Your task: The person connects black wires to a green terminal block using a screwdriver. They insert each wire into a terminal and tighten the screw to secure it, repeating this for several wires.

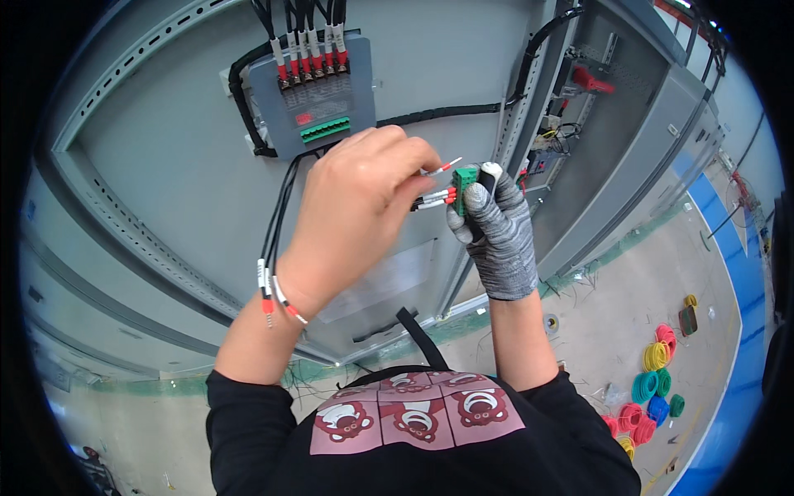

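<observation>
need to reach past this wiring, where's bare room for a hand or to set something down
For a hand: the grey panel between the slotted frame and the hanging black wires. To set down: floor between the green strip and the coiled cables. Crowded: the green connector, where the left hand, gloved right hand and red-tipped wires meet.

My left hand (356,190) is just left of my right hand (501,236), before the cabinet panel (438,66), with a wire (452,165) between its fingertips, the tip just beside the terminal plug (465,182) in my right hand, above the wires (435,199) in the plug's left side. Behind and above my left hand, a device (271,103) sits on the panel; hanging wires (283,198) end by my left wrist. Wire coils (656,356) lie on the floor (703,273), well off to my right.
</observation>
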`<state>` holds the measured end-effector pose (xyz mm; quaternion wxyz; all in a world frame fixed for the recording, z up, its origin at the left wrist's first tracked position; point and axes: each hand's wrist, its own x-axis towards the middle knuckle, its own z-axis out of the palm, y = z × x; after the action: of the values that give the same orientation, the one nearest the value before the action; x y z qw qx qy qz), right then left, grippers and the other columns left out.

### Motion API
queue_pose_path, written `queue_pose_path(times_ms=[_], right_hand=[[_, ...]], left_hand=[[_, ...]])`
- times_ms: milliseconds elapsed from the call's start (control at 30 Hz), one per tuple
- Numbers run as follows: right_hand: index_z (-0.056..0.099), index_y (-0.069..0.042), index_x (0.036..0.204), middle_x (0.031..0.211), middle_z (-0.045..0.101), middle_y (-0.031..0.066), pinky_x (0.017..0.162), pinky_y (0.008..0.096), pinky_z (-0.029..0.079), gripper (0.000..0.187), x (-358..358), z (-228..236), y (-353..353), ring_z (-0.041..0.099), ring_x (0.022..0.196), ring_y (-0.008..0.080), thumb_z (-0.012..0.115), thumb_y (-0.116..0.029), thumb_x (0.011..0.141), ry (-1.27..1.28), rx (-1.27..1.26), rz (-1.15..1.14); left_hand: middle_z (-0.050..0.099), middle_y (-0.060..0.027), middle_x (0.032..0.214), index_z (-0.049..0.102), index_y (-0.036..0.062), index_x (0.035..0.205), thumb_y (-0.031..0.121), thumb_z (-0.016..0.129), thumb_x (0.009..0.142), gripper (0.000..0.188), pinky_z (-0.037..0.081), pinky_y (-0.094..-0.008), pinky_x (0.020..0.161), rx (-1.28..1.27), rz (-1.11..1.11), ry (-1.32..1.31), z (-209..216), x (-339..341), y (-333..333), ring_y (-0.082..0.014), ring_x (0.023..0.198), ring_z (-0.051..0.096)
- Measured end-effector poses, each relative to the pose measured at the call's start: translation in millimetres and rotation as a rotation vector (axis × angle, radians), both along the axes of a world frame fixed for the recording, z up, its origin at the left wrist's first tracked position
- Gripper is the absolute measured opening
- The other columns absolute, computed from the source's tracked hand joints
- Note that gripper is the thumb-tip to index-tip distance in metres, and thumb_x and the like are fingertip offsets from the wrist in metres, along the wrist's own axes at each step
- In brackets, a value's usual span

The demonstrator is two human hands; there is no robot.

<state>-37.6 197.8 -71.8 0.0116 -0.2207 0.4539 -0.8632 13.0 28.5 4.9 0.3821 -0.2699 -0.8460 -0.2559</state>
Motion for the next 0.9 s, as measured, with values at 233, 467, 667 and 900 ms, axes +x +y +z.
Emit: queue_pose_path(times_ms=[233, 467, 667, 900], right_hand=[[0.063, -0.009, 0.103, 0.079, 0.065, 0.0022, 0.05, 0.0201, 0.046, 0.02, -7, -4, 0, 0.061, 0.062, 0.0107, 0.072, -0.02, 0.089, -0.044, -0.083, 0.074], [0.063, -0.007, 0.106, 0.083, 0.065, 0.0034, 0.051, 0.0217, 0.048, 0.023, -6, -7, 4, 0.062, 0.064, 0.0131, 0.072, -0.02, 0.089, -0.01, -0.028, 0.049], [0.062, -0.005, 0.107, 0.084, 0.065, 0.0052, 0.051, 0.0225, 0.047, 0.028, 0, -1, 1, 0.061, 0.065, 0.0138, 0.074, -0.022, 0.088, 0.015, 0.004, -0.041], [0.062, -0.004, 0.108, 0.084, 0.065, 0.0057, 0.051, 0.0232, 0.047, 0.029, 6, 3, -2, 0.061, 0.065, 0.0146, 0.074, -0.021, 0.088, 0.041, -0.012, -0.014]], left_hand=[[0.054, -0.0094, 0.076, 0.063, 0.0005, 0.088, -0.003, 0.064, 0.079, 0.01, 0.044, -0.0358, 0.065, -0.101, -0.124, -0.033, 6, -4, -12, -0.0262, 0.074, 0.054], [0.052, -0.0107, 0.078, 0.058, 0.0, 0.082, 0.002, 0.062, 0.082, 0.004, 0.044, -0.0401, 0.069, -0.156, -0.133, -0.037, 3, -4, -13, -0.0297, 0.079, 0.054], [0.054, -0.0113, 0.076, 0.057, -0.0009, 0.08, 0.002, 0.061, 0.082, 0.006, 0.044, -0.0395, 0.068, -0.096, -0.193, -0.074, 4, -8, -16, -0.0301, 0.078, 0.055], [0.053, -0.0091, 0.074, 0.06, -0.0024, 0.082, 0.003, 0.063, 0.082, 0.006, 0.043, -0.0339, 0.061, 0.034, -0.32, -0.244, 2, -14, -17, -0.0203, 0.067, 0.053]])
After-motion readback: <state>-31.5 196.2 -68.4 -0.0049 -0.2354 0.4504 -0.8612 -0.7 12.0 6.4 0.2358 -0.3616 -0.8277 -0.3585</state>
